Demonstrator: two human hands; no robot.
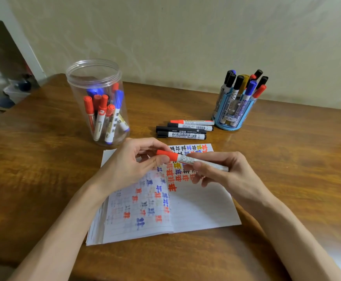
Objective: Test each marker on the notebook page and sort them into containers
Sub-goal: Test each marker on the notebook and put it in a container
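A red marker (194, 160) is held level above the notebook (202, 209) by both hands. Its red cap (166, 155) is pinched by the thumb and fingers of the left hand (133, 165). Its white barrel is gripped by the curled fingers of the right hand (222, 171). The tip is hidden by the cap. Some of the red, blue, black and yellow marks on the open page are covered by the hands. The marks on the left page are faint and blurred.

Just behind the notebook, four loose markers (183, 129) are laid side by side on the desk (44, 159). A clear jar (98, 78) of markers is set back left and a blue holder (232, 118) of markers back right. The markers inside cannot be counted.
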